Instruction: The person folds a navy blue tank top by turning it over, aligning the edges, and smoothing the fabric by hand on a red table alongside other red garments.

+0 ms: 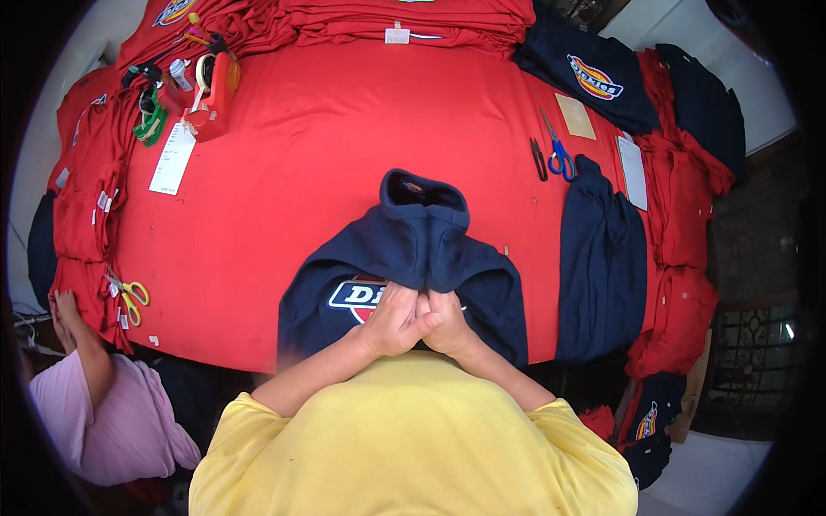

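Navy garment (pixel 404 249), one, gripped by two hands: left (pixel 391 320), right (pixel 447 322).

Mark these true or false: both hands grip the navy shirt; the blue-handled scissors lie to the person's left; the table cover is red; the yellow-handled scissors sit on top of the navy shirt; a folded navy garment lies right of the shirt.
1. Both hands grip the navy shirt. True: the left hand and right hand bunch the navy shirt together.
2. The blue-handled scissors lie to the person's left. False: they lie to the right.
3. The table cover is red. True.
4. The yellow-handled scissors sit on the navy shirt. False: they lie at the table's left edge.
5. A folded navy garment lies right of the shirt. True.
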Tool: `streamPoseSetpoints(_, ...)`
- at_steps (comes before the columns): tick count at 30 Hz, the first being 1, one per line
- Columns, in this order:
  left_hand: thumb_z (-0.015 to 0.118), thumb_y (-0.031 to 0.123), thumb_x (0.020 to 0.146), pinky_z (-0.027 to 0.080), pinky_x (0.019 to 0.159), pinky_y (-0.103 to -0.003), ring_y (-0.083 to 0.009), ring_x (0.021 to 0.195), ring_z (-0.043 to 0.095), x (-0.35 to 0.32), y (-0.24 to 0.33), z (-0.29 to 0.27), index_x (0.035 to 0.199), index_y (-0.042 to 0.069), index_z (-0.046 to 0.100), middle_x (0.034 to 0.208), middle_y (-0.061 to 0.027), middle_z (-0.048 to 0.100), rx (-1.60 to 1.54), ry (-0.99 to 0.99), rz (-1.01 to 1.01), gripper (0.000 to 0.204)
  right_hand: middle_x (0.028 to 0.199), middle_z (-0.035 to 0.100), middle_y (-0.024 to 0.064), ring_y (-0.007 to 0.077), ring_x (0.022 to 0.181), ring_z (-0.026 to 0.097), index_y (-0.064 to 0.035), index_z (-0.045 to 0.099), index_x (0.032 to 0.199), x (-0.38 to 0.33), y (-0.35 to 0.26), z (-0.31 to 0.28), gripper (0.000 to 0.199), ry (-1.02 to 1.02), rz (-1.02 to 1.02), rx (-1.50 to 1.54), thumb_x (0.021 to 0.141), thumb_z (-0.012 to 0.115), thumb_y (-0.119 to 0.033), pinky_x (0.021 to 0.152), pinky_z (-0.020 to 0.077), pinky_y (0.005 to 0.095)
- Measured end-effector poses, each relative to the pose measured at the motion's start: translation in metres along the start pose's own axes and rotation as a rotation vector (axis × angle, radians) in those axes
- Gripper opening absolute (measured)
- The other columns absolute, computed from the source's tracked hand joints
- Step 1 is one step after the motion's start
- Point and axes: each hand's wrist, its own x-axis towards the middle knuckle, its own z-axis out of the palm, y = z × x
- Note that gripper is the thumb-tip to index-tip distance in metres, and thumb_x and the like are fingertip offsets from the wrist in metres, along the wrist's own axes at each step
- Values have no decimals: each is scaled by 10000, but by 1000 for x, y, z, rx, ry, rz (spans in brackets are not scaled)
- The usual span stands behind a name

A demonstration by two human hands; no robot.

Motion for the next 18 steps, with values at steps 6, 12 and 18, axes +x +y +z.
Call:
streamPoseSetpoints(6, 450, 551, 915, 238, 1096, -450, -439, 1319, 337, -5, -5, 0, 1390, -127, 283, 1413, -313, 335, 39, -32, 8, 845, 1133, 521, 306, 474, 1000, 522, 58, 405, 1308, 0, -4, -2, 477, -22, -49, -65, 859, 490, -75, 851, 431, 477)
streamPoseSetpoints(12, 511, 485, 902, 250, 1090, -451, -439, 1308, 353, -1, -1, -4, 1386, -118, 300, 1402, -307, 354, 41, -31, -38, 801, 1153, 519, 304, 479, 1015, 517, 48, 434, 1283, 5, -5, -2, 439, -11, -88, -122, 858, 474, -54, 867, 427, 482)
streamPoseSetpoints(18, 559, 348, 935, 368, 996, -369, -277, 1189, 496, 10, -6, -1, 1295, -115, 428, 1290, -217, 506, -16, 308, 13, 601, 1085, 610, 198, 325, 985, 588, 48, 509, 1229, 18, -18, -5, 338, 34, -3, 82, 918, 501, -84, 889, 447, 393)
